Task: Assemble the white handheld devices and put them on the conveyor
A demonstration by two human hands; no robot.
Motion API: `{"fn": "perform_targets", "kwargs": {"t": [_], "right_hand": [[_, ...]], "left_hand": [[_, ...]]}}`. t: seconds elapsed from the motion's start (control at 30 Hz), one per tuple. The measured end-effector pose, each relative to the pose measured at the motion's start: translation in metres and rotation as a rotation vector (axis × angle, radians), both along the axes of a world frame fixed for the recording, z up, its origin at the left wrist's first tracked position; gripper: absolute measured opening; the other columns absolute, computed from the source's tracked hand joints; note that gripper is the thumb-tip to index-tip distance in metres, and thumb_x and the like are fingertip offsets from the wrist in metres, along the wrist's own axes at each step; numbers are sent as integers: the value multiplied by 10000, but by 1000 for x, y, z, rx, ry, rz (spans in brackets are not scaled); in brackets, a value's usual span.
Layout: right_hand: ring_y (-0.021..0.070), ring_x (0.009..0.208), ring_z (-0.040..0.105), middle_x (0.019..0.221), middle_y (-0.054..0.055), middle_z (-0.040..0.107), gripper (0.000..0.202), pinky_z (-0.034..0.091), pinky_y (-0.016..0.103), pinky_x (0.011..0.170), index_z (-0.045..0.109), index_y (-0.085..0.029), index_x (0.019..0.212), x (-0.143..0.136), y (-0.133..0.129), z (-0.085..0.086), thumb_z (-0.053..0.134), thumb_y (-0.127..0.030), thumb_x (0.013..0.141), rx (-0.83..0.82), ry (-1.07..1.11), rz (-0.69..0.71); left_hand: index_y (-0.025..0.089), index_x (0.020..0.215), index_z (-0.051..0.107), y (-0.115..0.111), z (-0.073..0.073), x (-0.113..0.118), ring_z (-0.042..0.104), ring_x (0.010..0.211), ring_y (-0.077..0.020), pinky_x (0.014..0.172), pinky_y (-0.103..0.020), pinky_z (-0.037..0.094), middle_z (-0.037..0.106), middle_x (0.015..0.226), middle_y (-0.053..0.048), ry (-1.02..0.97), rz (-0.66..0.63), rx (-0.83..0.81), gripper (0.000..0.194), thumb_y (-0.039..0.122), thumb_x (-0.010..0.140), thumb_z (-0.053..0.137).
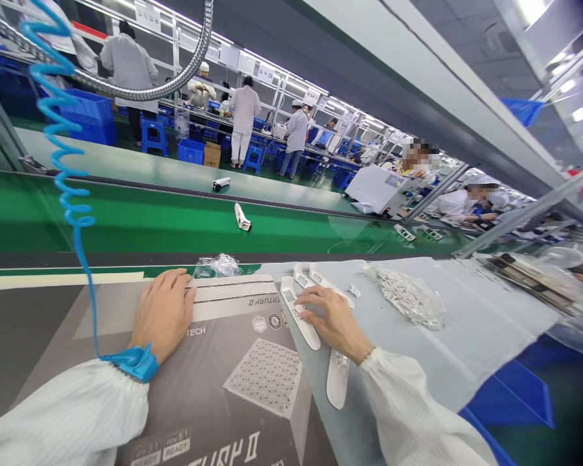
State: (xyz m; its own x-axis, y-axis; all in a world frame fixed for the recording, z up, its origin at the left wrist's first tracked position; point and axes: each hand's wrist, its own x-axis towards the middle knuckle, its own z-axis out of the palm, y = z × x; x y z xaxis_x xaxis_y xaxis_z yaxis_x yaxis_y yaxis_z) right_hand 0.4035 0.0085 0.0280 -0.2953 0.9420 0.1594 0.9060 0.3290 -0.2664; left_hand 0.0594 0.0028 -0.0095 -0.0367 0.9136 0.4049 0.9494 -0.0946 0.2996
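White sleeves (pixel 418 401) reached in from both sides above a dark printed cardboard sheet (pixel 204 375) at a workstation beside a green conveyor belt (pixel 175 226). The left hand (pixel 162 317) lay palm down near the sheet's far edge, its fingers extended and holding nothing visible. A blue wrist strap (pixel 138 364) circled that wrist, joined to a coiled blue cord (pixel 72 188) that rose on the left.

At right, the right hand (pixel 335 320) bent over a long white plastic part (pixel 308 330), which lay on the tabletop (pixel 466 304) just beside the cardboard. Thumb and forefinger stood slightly apart at the part's middle; whether they touched a small piece there could not be told. Another long white part (pixel 338 385) lay partly beneath the wrist, and two more (pixel 300 275) sat just behind the first. A small white piece (pixel 354 290) rested near the hand, with a clear bag of small white pieces (pixel 411 298) farther right.

Crumpled clear plastic (pixel 219 265) sat beyond the cardboard. On the belt lay a white assembly (pixel 243 217), with a similar one (pixel 221 184) on the ledge behind it. Across the aisle, workers in pale coats (pixel 244 110) stood along a bench near blue stools (pixel 154 136).
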Motion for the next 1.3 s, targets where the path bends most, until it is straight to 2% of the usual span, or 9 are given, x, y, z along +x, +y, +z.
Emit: {"fn": "perform_targets", "kwargs": {"t": [0.2,0.33,0.57,0.67,0.87,1.1,1.3], "right_hand": [[241,1147,567,1210,-7,678,177,314,475,994,739,-383,1023,-3,-12,-13,589,-344,940,167,10,-93],[233,1139,573,1202,-4,683,203,327,460,994,746,-372,1002,-2,-17,-17,549,-390,957,175,60,-108],[251,1159,561,1202,9,688,181,344,461,990,756,-352,1003,0,-8,-2,597,-396,928,50,65,-52],[243,1106,582,1148,8,700,156,336,460,983,747,-336,983,0,-8,-1,617,-391,917,58,67,-55],[223,1112,576,1138,16,690,176,338,426,967,682,-301,1050,-4,-15,-12,533,-344,966,71,128,-90],[221,1095,583,1123,25,691,147,334,413,963,651,-256,1000,-4,-9,-13,531,-194,941,96,96,-4],[227,1004,603,1019,23,711,161,350,414,932,636,-261,1051,-3,-11,-14,505,-249,959,127,93,-6]], "left_hand": [[137,1088,657,3,-5,-3,546,1188,-316,965,-477,460,651,1230,-129,30,-11,40,432,364,928,326],[125,1092,664,4,-3,-5,556,1173,-323,959,-490,467,657,1220,-130,28,-11,15,502,400,921,281],[118,1103,672,5,-2,-5,557,1177,-329,967,-507,471,661,1229,-133,37,-4,9,580,447,920,231],[122,1108,671,5,-3,-6,552,1185,-336,959,-519,473,659,1231,-135,30,-2,4,589,457,922,222],[118,1094,666,5,-5,-7,555,1167,-333,969,-511,462,654,1224,-142,28,-24,12,539,426,925,256],[126,1092,653,1,-1,-3,539,1191,-309,999,-474,444,638,1252,-143,12,-27,25,408,336,939,339],[137,1074,653,0,1,0,541,1194,-310,985,-476,452,636,1248,-134,2,-16,26,359,309,940,368]]}}
